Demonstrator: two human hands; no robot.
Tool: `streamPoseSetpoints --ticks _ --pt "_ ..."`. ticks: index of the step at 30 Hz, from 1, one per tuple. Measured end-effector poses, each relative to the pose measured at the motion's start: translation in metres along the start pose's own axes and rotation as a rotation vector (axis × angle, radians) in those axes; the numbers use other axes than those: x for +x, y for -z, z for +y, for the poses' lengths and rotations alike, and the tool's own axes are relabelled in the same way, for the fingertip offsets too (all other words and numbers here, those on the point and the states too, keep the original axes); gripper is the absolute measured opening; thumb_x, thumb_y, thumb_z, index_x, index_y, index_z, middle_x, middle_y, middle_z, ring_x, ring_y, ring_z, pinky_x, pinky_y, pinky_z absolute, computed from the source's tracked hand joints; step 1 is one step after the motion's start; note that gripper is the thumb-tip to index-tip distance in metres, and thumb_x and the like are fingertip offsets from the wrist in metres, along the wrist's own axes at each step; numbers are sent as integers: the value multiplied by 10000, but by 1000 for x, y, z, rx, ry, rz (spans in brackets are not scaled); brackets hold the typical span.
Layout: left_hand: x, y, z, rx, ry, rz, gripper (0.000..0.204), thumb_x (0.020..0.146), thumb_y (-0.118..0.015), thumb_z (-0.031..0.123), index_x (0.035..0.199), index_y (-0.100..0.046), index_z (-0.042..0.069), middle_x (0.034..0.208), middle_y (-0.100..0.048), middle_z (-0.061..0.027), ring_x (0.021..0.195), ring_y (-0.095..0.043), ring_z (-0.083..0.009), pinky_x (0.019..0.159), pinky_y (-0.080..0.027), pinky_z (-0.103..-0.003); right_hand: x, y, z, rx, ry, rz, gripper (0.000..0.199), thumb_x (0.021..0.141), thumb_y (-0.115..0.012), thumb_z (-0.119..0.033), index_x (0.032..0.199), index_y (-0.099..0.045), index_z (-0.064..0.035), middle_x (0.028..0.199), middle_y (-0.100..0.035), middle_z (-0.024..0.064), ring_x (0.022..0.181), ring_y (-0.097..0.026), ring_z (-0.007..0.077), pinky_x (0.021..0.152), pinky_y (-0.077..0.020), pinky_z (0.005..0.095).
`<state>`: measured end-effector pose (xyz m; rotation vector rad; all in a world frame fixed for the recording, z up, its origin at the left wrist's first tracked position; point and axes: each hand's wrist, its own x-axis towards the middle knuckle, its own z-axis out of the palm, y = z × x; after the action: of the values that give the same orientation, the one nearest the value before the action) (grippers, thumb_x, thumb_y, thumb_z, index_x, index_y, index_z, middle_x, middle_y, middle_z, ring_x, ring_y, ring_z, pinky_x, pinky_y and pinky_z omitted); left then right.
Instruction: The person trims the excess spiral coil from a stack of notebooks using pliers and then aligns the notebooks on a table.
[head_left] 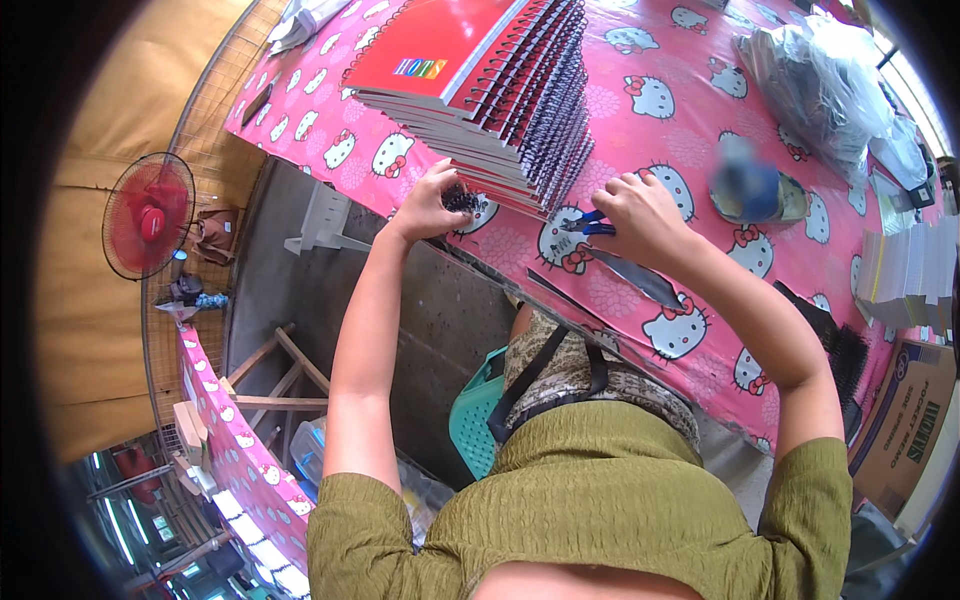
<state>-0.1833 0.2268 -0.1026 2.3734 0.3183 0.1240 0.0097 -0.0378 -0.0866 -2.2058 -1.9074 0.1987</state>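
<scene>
Left hand (428, 208): fingers curled round black wire coils (460, 200) | right hand (645, 215): fingers gripping blue-handled pliers (598, 229), tip pointing left | red spiral notebooks (440, 50): stacked on pink-covered bench (612, 95), just beyond both hands

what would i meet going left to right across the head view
Round red fan with a wire cage → left hand holding a dark wiry clump → right hand holding blue-handled metal pliers → blurred blue round object → thick pale paper stack
</scene>
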Motion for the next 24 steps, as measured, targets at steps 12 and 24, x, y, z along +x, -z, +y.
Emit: streamPoseSetpoints --ticks 12,24 --pt "6 -4 -7 -26 120 -107 428 599 -715 102 1016 -657 24 985 -590 -126 881 -599 -248 779 -488 -332 -24 12 -2 7 28 49 400 704 -758 -382 952 -634 -94 901 -605 68 938 -574 238 824 -422 391" --pt "3 -12 -12 -53 211 -29 554 636 -716 101 1148 -535 -6 1033 -612 -141 958 -612 -245 848 -484 -323 -30 -2 -5 -15 -30 70 435 713 -752 -384 976 -588 -78 918 -585 85 965 -552 254 843 -397 412"
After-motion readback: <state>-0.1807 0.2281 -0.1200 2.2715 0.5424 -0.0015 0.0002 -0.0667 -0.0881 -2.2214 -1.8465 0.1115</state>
